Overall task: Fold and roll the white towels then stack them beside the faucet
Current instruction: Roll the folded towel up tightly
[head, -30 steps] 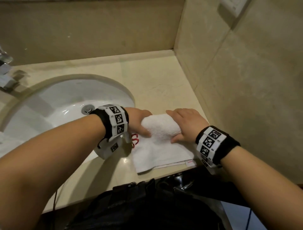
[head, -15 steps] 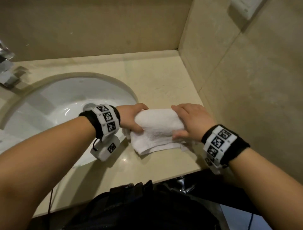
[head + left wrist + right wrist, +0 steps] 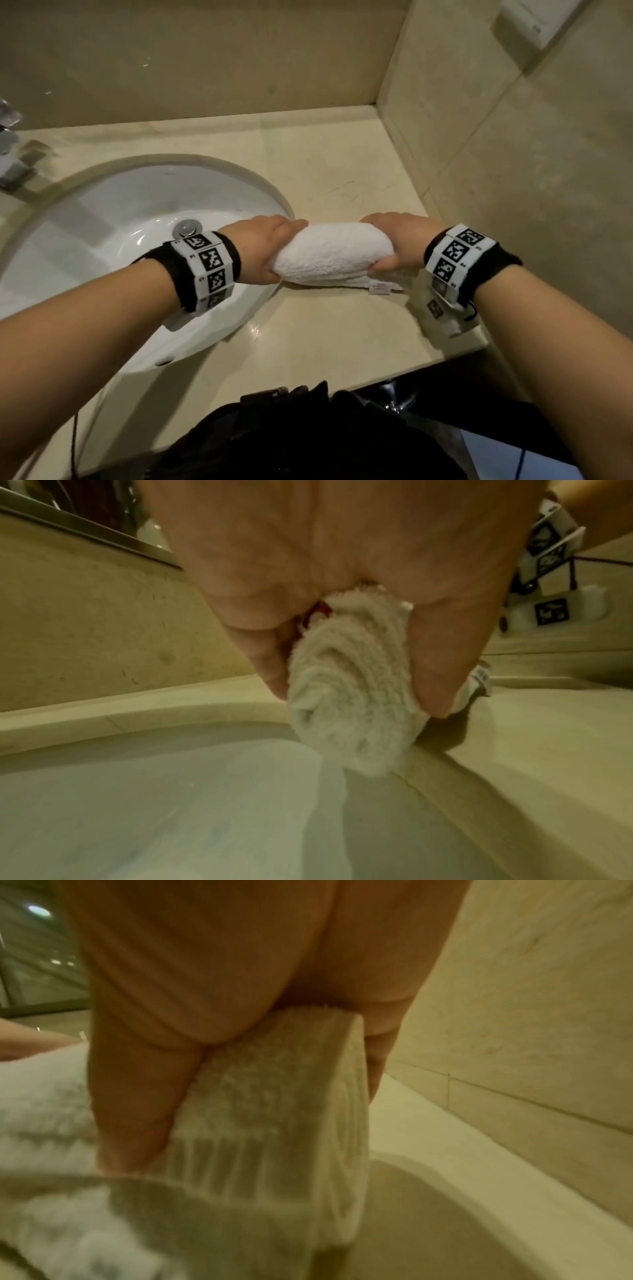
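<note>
We read this as the close of the rolling step: the white towel (image 3: 334, 253) lies as a nearly finished roll on the tabletop (image 3: 325, 325), just right of the sink (image 3: 102, 240), with a short flap and care label (image 3: 379, 287) unrolled at its near edge. The left hand (image 3: 263, 248) grips the roll's left end and the right hand (image 3: 399, 245) its right end, fingers curled over the top. We judge the next move needs a last turn to tuck the flap, then a carry toward the faucet (image 3: 10, 154), far left. Only the left wrist view shows the spiral layers of the towel's end (image 3: 346, 696); the right wrist view shows blurred pile.
</note>
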Motion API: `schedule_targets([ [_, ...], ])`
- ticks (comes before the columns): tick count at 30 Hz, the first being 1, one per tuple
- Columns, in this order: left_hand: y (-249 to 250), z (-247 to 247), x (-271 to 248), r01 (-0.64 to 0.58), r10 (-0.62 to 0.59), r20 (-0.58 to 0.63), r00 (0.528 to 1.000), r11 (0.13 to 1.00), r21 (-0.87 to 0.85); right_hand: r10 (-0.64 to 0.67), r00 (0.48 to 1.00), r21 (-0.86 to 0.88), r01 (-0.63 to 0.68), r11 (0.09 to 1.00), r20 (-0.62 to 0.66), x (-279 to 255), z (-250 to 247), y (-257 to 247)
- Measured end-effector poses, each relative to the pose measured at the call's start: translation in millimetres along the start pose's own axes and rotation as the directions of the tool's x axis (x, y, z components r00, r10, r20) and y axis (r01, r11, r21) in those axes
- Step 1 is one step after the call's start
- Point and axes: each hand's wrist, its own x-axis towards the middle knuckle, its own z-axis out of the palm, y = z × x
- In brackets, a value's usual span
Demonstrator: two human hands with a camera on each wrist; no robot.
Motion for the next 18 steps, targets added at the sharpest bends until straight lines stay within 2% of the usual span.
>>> schedule_targets([
  [3, -7.4, -1.9, 3.4, -0.006, 0.008, 0.033, 0.999, 0.998, -0.059, 0.096, 0.992, 0.011, -0.096, 0.995, -0.087, -4.7, 15.0, 6.0],
  [6, -3.4, -2.5, 7.1, 0.023, -0.022, 0.041, 0.999, 0.999, -0.033, 0.138, 0.977, 0.085, -0.126, 0.988, -0.161, -7.3, 35.6, 7.2],
  [10, 19.5, -7.8, 17.4, 0.137, -0.147, 0.061, 0.987, 0.981, 0.14, 0.168, 0.957, 0.122, -0.142, 0.982, -0.236, -9.7, 46.7, 4.9],
  [13, 33.6, -4.9, 15.8, 0.131, -0.131, -0.014, 0.991, 0.962, 0.24, 0.206, 0.935, 0.134, -0.173, 0.976, -0.288, -14.8, 52.6, 2.4],
  [15, 34.7, -3.8, 4.1, 0.132, -0.123, -0.056, 0.991, 0.964, 0.231, 0.196, 0.941, 0.112, -0.171, 0.979, -0.275, -19.4, 54.8, -2.2],
  [18, 32.9, -5.5, -28.8, 0.177, -0.167, -0.075, 0.983, 0.97, 0.167, 0.106, 0.967, 0.063, -0.093, 0.994, -0.232, -28.4, 50.1, -19.8],
])
